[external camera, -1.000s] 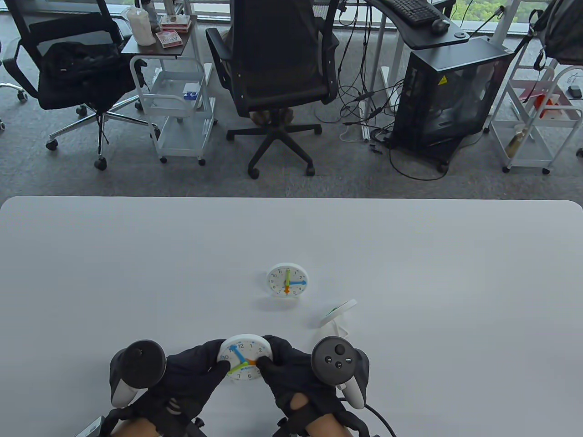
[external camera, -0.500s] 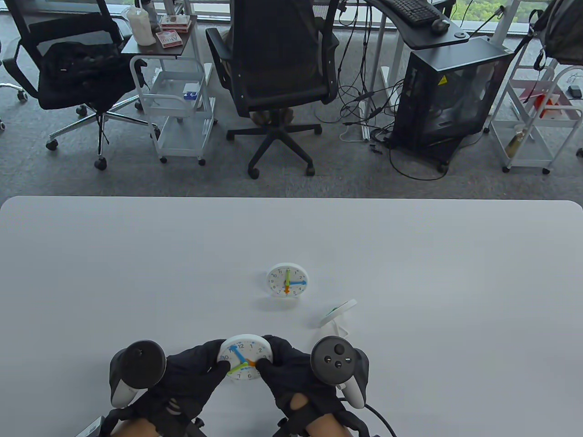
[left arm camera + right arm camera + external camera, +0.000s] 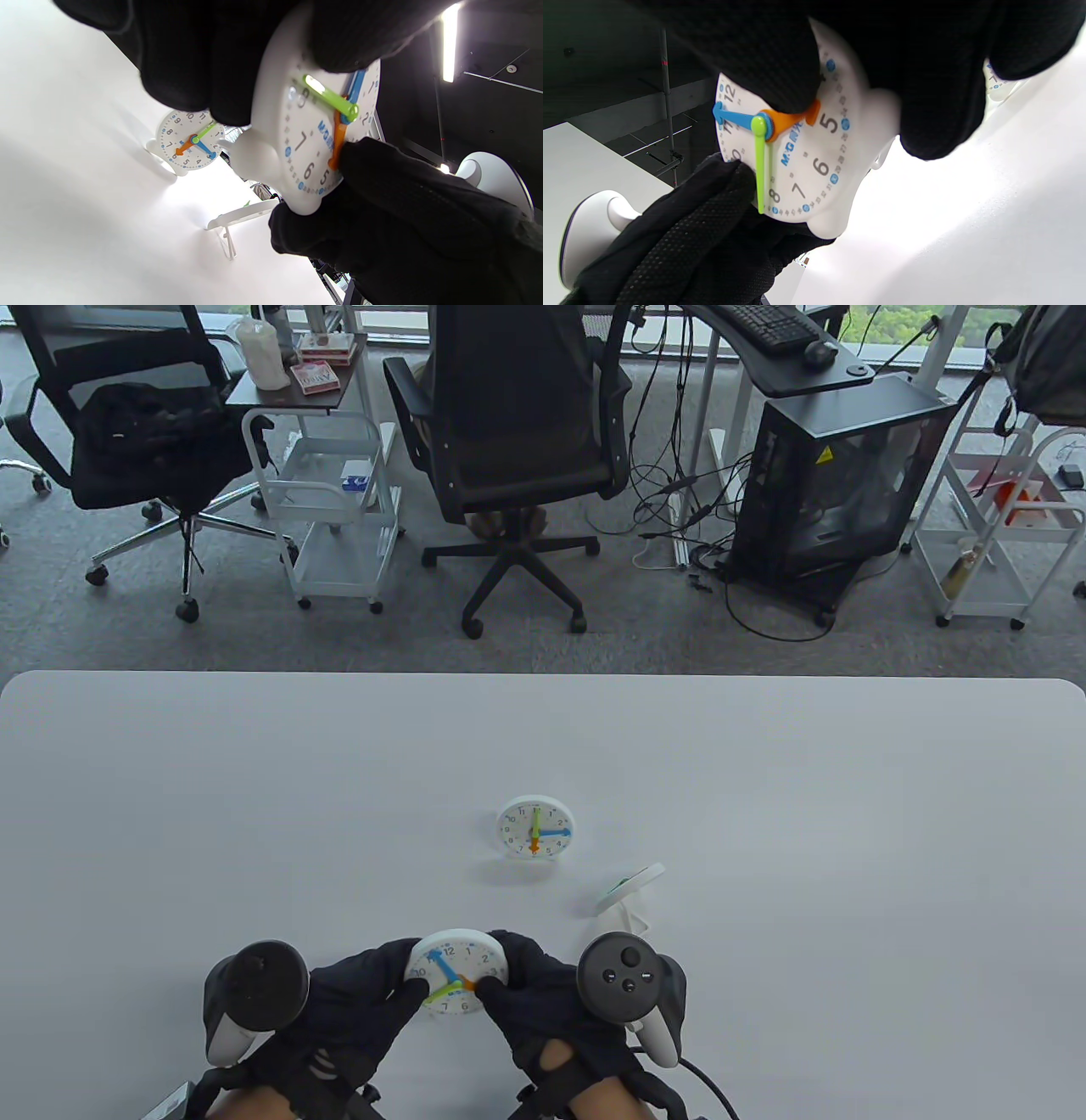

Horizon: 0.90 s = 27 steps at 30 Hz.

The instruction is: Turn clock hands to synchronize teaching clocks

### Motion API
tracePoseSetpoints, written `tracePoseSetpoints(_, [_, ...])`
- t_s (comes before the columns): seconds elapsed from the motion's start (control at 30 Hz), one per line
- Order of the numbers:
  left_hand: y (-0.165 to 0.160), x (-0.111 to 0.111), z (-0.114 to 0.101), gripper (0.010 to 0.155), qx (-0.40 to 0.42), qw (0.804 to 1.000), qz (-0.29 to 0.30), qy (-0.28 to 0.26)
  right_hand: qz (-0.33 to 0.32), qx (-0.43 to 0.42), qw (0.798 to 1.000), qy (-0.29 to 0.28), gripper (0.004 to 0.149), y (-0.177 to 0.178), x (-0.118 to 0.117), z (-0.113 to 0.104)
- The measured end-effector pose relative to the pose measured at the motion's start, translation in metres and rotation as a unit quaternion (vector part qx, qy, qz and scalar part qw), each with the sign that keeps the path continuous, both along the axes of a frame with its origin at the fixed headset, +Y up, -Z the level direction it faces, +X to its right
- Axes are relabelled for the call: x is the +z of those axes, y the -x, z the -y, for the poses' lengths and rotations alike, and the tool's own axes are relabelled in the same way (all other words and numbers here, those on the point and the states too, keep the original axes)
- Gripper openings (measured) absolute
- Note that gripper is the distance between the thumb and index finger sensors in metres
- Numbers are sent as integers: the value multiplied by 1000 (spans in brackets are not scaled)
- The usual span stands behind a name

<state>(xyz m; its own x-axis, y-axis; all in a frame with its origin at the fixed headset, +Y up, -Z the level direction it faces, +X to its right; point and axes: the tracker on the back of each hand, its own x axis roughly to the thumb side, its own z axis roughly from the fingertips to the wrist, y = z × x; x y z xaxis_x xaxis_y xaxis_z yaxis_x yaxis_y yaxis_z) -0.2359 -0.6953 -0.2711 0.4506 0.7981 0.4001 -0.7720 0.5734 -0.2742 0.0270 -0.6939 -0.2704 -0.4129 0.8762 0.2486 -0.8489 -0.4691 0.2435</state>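
Note:
A small white teaching clock (image 3: 455,972) with blue, green and orange hands is held just above the table's near edge. My left hand (image 3: 373,997) grips its left rim. My right hand (image 3: 530,988) holds its right rim, a fingertip (image 3: 490,984) pressing the orange hand (image 3: 793,119) near the 4–5. On it the blue hand (image 3: 734,118) points near 11 and the green hand (image 3: 760,169) near 8. A second clock (image 3: 535,830) stands upright mid-table, green hand up, blue right, orange down; it shows in the left wrist view (image 3: 188,142). A third clock (image 3: 629,891) stands edge-on to its right.
The white table (image 3: 254,814) stretches far to both sides. Beyond its far edge are office chairs (image 3: 517,432), wheeled carts (image 3: 331,500) and a black computer case (image 3: 840,475) on the carpet.
Almost nothing: both hands hold the near clock in place. My right fingertip has shifted very slightly on the orange hand.

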Motion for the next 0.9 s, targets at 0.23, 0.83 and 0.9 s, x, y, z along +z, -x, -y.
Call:
tracePoseSetpoints(0.23, [0, 0, 0, 53, 0, 1000, -1, -3, 1, 4, 1000, -2, 61, 0, 0, 0])
tracePoseSetpoints(0.83, [-1, 2, -1, 53, 11, 1000, -1, 5, 9, 22, 999, -22, 64, 1, 2, -2])
tracePoseSetpoints(0.9, [-1, 2, -1, 53, 11, 1000, -1, 6, 9, 24, 999, -23, 65, 1, 2, -2])
